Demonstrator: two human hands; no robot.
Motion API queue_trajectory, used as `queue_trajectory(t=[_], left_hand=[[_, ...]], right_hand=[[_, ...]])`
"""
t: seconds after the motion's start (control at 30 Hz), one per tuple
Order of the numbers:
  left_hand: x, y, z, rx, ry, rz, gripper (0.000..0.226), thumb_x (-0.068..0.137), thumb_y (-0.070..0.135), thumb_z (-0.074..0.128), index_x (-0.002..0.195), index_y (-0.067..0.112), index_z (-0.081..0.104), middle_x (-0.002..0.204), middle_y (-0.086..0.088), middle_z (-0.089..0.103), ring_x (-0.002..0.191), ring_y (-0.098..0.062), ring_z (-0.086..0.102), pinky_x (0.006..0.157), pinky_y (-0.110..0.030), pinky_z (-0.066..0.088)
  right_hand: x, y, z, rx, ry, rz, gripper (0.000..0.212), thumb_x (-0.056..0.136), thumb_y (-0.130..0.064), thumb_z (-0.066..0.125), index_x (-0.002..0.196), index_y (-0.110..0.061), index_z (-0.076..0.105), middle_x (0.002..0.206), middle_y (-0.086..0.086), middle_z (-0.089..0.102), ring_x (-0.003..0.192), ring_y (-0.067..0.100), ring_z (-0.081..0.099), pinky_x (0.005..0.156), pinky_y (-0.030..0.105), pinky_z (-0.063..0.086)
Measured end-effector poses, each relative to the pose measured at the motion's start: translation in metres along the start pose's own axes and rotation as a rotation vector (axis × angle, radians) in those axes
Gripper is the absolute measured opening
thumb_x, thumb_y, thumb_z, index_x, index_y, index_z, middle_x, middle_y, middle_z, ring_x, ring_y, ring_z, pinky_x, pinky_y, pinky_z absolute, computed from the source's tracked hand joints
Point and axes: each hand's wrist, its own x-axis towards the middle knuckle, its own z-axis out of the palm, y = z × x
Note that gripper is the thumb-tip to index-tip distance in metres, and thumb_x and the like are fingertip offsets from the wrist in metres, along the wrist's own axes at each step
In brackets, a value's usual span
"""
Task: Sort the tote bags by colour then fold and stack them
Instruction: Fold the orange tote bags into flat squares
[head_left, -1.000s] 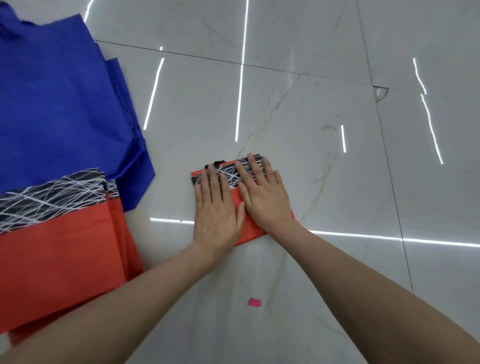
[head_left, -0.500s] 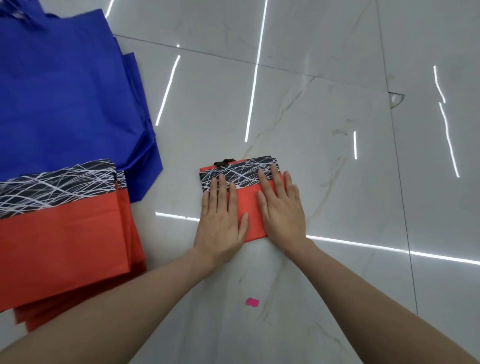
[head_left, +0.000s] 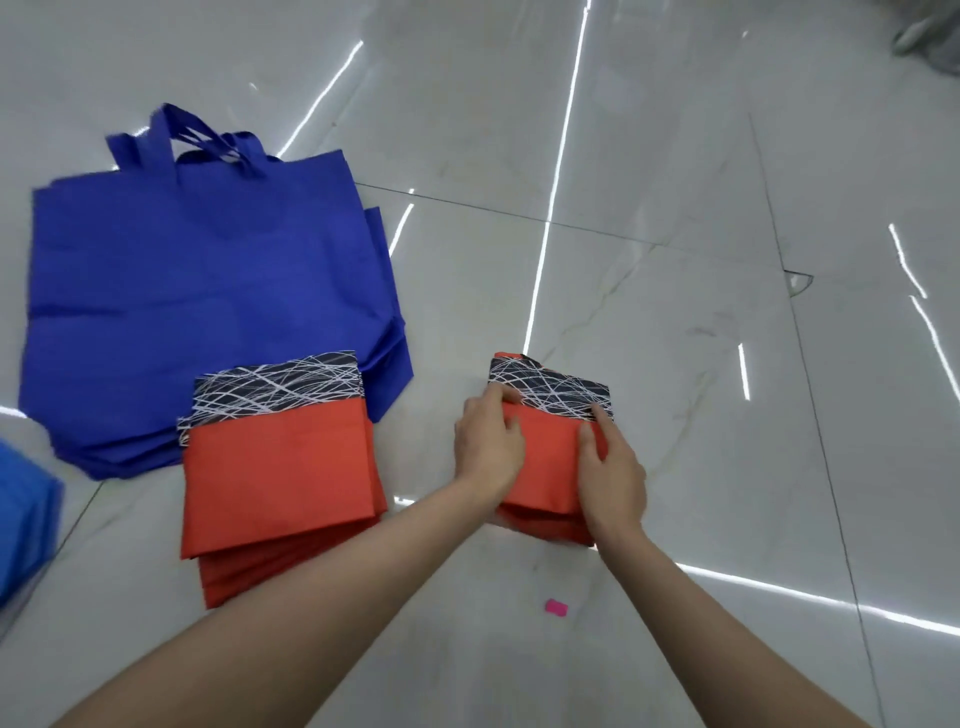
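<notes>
Sorting by colour apparently complete; folding barely begun. At centre right of the frame, one folded orange bag (head_left: 550, 447) with a black-and-white scribble band, gripped at both sides: left hand (head_left: 487, 446) closed over the left edge, thumb on top; right hand (head_left: 610, 467) closed over the right edge, fingers on the orange face. Near edge of this bundle seemingly lifted slightly off the floor (head_left: 675, 156), layers showing beneath; contact with the floor at the far edge not clear.

Just left of centre, a pile of orange bags (head_left: 280, 478) of the same pattern, laid flat and larger in outline than the held bundle, hence judged not yet fully folded. Number of bags in the pile uncertain; at least two or three layers visible at the lower edge.

Upper left, a pile of dark blue bags (head_left: 208, 291), spread at full size, handles toward the top of the frame, wholly unfolded. Orange pile overlapping its lower right corner.

Far left edge, part of a lighter blue pile (head_left: 23, 525), largely cut off.

Lower centre, a small pink scrap (head_left: 556, 607) on the floor, well apart from the bags.

No container in view; contents of the bags, if any, not visible, all lying flat.

Remaining, by judgement: placing the held bundle, then folding and stacking every other pile.
</notes>
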Motion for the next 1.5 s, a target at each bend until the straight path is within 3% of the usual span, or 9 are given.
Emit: queue_trajectory(t=[0.1,0.2,0.37,0.57,0.77,0.93,1.07,1.3,1.5], left_hand=[[-0.002,0.012,-0.034,-0.050,0.034,0.067,0.025,0.091,0.007,0.049,0.113,0.018,0.054,0.118,-0.007,0.051,0.097,-0.017,0.051,0.078,-0.017,0.031],[-0.007,0.015,-0.081,-0.007,0.184,0.149,0.017,0.095,0.021,0.050,0.111,0.021,0.052,0.113,-0.004,0.050,0.090,-0.013,0.048,0.077,-0.022,0.032],[-0.029,-0.007,-0.161,0.268,0.480,0.218,0.023,0.100,0.032,0.036,0.114,0.017,0.046,0.107,-0.009,0.045,0.080,-0.036,0.056,0.069,-0.039,0.040],[-0.045,-0.064,-0.205,0.430,0.592,0.070,0.025,0.098,0.030,0.039,0.115,0.012,0.045,0.113,-0.013,0.039,0.072,-0.041,0.058,0.059,-0.043,0.040],[-0.049,-0.132,-0.182,0.520,0.556,-0.088,0.026,0.086,0.015,0.062,0.109,0.004,0.055,0.114,-0.023,0.048,0.094,-0.043,0.054,0.071,-0.048,0.045],[-0.033,-0.164,-0.171,0.120,0.490,-0.229,0.025,0.086,0.015,0.055,0.108,0.009,0.047,0.128,-0.018,0.036,0.115,-0.037,0.041,0.098,-0.043,0.034],[-0.033,-0.183,-0.157,0.141,0.513,-0.213,0.023,0.092,0.029,0.046,0.100,0.008,0.044,0.116,-0.019,0.043,0.110,-0.036,0.046,0.092,-0.044,0.039],[-0.029,-0.207,-0.139,0.497,0.635,-0.156,0.026,0.090,0.036,0.037,0.094,0.011,0.044,0.115,-0.024,0.053,0.112,-0.037,0.050,0.090,-0.046,0.041],[-0.033,-0.193,-0.147,0.413,0.469,-0.255,0.034,0.088,0.040,0.035,0.092,0.008,0.047,0.114,-0.029,0.051,0.107,-0.045,0.052,0.087,-0.050,0.044]], right_hand=[[-0.007,-0.033,-0.010,0.166,0.022,-0.068,0.038,0.099,-0.035,0.038,0.136,-0.038,0.048,0.139,-0.006,0.052,0.127,0.019,0.046,0.100,0.033,0.036],[-0.019,-0.078,-0.005,0.226,-0.011,-0.208,0.039,0.099,-0.030,0.039,0.137,-0.037,0.046,0.133,-0.002,0.055,0.124,0.020,0.047,0.100,0.035,0.036],[-0.060,-0.147,0.022,0.277,-0.141,-0.397,0.042,0.100,-0.026,0.040,0.141,-0.033,0.039,0.130,0.000,0.049,0.114,0.015,0.050,0.089,0.020,0.030],[-0.104,-0.170,0.076,0.220,-0.303,-0.437,0.047,0.101,-0.023,0.040,0.146,-0.029,0.032,0.118,0.001,0.037,0.098,0.015,0.049,0.089,0.023,0.035],[-0.110,-0.151,0.128,-0.201,-0.284,-0.523,0.048,0.099,-0.021,0.039,0.145,-0.032,0.032,0.141,0.007,0.035,0.121,0.027,0.039,0.096,0.037,0.038],[-0.100,-0.134,0.153,-0.271,-0.411,-0.418,0.048,0.100,-0.031,0.033,0.147,-0.034,0.025,0.158,0.008,0.011,0.137,0.033,0.024,0.110,0.041,0.024],[-0.101,-0.115,0.166,-0.291,-0.441,-0.528,0.054,0.099,-0.046,0.028,0.150,-0.034,0.015,0.160,0.005,0.003,0.141,0.028,0.021,0.110,0.038,0.027],[-0.103,-0.097,0.188,-0.370,-0.173,-0.679,0.052,0.096,-0.038,0.032,0.142,-0.016,0.041,0.146,0.025,0.035,0.119,0.042,0.049,0.101,0.047,0.042],[-0.107,-0.102,0.181,-0.315,-0.243,-0.648,0.050,0.095,-0.036,0.035,0.141,-0.016,0.043,0.144,0.025,0.038,0.114,0.040,0.052,0.096,0.043,0.045]])
